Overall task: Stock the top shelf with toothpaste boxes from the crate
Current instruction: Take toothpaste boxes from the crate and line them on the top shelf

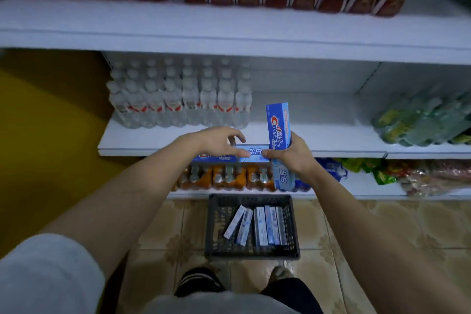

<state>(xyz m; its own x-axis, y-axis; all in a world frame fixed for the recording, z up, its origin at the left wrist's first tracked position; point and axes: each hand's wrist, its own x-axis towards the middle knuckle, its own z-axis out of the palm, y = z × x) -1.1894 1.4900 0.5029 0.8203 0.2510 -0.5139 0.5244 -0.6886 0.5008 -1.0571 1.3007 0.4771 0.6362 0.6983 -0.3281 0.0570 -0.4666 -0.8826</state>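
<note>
both hands above the crate (251, 253): left hand (216, 141) pinches a flat toothpaste box (244, 157), right hand (293, 154) grips an upright toothpaste box (278, 125).

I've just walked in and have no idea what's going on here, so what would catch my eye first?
Probably the two bright blue toothpaste boxes at the centre: the right hand grips an upright box, while the left hand holds a level box beside it. Below, on the tiled floor, a dark crate holds more boxes. Behind the hands, clear water bottles fill the shelf's left side.
</note>
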